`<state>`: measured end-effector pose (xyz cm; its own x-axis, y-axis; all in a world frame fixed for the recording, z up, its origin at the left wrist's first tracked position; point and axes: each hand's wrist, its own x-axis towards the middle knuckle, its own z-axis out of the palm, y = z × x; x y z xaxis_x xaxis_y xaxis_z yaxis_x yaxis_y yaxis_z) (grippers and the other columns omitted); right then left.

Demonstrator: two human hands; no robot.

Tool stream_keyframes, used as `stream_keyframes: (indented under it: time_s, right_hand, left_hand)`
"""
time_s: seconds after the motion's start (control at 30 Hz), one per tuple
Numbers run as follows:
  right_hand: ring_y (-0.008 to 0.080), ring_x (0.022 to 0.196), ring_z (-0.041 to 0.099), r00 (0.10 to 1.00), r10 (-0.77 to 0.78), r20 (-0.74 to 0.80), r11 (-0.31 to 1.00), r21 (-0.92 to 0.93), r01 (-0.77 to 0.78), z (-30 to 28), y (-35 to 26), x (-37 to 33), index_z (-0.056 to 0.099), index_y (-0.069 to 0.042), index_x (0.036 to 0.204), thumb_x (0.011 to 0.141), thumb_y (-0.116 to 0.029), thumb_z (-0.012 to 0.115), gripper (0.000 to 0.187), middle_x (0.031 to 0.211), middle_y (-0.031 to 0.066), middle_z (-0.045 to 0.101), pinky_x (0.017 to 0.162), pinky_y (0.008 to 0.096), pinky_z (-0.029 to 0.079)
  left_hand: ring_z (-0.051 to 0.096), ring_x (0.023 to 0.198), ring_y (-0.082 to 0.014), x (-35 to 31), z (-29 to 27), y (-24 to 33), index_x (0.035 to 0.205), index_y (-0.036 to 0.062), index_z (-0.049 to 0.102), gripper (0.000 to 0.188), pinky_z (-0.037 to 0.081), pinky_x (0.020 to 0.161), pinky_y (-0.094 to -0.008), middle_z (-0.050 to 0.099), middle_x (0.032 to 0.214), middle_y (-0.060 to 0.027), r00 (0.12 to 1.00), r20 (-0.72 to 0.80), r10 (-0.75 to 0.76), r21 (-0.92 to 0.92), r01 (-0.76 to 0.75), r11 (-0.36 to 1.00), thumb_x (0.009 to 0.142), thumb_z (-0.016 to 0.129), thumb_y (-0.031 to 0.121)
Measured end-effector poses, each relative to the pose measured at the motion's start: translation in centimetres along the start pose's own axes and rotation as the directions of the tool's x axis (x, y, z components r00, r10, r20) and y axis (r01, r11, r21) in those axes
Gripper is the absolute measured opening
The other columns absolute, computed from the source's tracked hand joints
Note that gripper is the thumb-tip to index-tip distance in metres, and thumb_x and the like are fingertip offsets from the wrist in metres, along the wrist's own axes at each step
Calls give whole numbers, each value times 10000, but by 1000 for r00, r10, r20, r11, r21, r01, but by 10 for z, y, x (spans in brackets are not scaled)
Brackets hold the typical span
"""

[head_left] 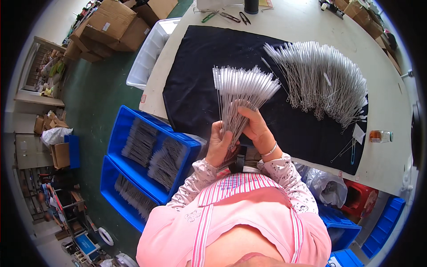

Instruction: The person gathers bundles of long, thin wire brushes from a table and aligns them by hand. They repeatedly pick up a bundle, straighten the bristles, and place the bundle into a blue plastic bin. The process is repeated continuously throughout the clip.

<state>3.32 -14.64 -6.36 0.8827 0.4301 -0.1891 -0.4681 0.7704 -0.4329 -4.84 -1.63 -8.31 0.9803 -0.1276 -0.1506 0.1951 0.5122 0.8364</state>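
A thick bundle of thin wire brushes (242, 84) with white bristle ends stands up between my hands, bristles pointing away from me. My left hand (218, 144) is closed round the lower wire ends. Higher up, my right hand (254, 124) wraps the wire stems from the right, its thumb across the front. Some fingers of both hands are hidden behind the bundle. To the right, a large heap of the same brushes (322, 78) lies on the black cloth (191, 80), their looped wire ends toward me.
Blue bins (153, 127) with more brushes stand at the table's left side, near a white tub (144, 62). Thread snippers (244, 18) lie at the far table edge. A small glass jar (381, 136) is at the right. Cardboard boxes (111, 26) are stacked far left.
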Motion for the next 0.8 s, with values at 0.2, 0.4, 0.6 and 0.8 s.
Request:
stream_keyframes:
  time_s: [0.2,0.4,0.6,0.8]
  right_hand:
    - [214,806,652,999,-24,-46,999,-42,22,2,2,-1,622,-3,1029,818,-70,617,222,937,98,658,734,344,547]
    - [173,713,639,985,-104,-140,992,-82,93,-1,11,3,625,-16,996,827,-64,629,176,869,66,645,651,303,545]
    - [125,699,623,959,-164,-232,971,-209,116,8,17,4,612,-21,1014,859,-148,660,206,857,41,639,625,266,534]
    - [123,742,624,974,-199,-106,967,-182,178,17,8,-2,597,-17,1030,916,-254,603,263,899,52,648,662,270,530]
  left_hand:
    - [522,518,-67,-1,7,2,1038,115,345,332,418,445,-173,587,749,-72,992,-115,44,200,-20,980,968,411,433]
    - [513,492,-65,3,3,-1,1014,103,352,367,411,428,-174,574,717,-62,989,-147,11,217,22,976,955,426,457]
    - [543,530,-93,4,7,1,1081,88,385,313,416,419,-202,572,748,-57,992,-111,-63,232,87,969,879,619,135]
    - [605,651,-145,3,1,-1,1141,83,430,405,454,442,-232,598,925,-89,975,-72,-212,-56,209,976,813,648,-12]
